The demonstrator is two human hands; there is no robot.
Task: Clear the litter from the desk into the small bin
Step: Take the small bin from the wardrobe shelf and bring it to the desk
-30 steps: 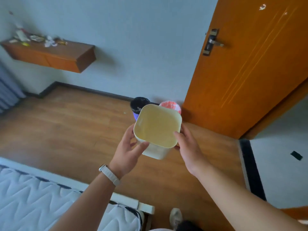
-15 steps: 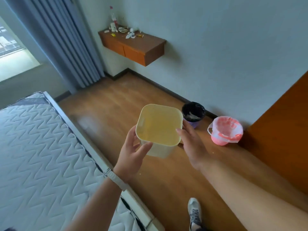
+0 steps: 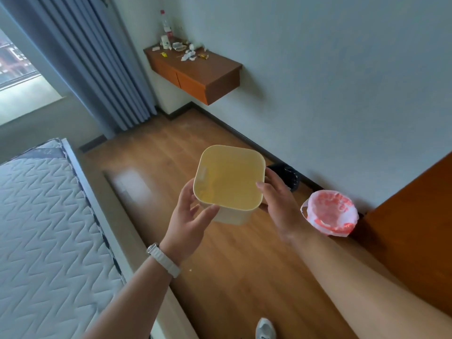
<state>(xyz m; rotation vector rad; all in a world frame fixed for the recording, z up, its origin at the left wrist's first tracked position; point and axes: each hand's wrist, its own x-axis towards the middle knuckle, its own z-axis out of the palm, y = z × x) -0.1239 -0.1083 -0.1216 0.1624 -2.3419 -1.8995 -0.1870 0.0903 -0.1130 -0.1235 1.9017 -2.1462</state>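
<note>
I hold a small cream square bin (image 3: pixel 228 178) in front of me above the floor, its inside empty. My left hand (image 3: pixel 189 220) grips its left near corner, thumb on the rim. My right hand (image 3: pixel 277 203) holds the right side, fingers curled round the wall. The desk (image 3: pixel 203 72) is a brown shelf with orange drawers fixed to the far wall. On it lies litter (image 3: pixel 188 56): white crumpled paper, small wrappers and a bottle (image 3: pixel 166 28) at the back corner.
A black-lined bin (image 3: pixel 287 176) and a bucket with a pink-printed bag (image 3: pixel 329 211) stand on the wood floor by the wall. A bare mattress (image 3: pixel 44 236) fills the left. Grey curtains (image 3: pixel 97 67) hang beside the desk. An orange door (image 3: pixel 415 223) is at right.
My view has swung left from the door toward the desk and curtains and moved closer. Both hands keep hold of the cream bin.
</note>
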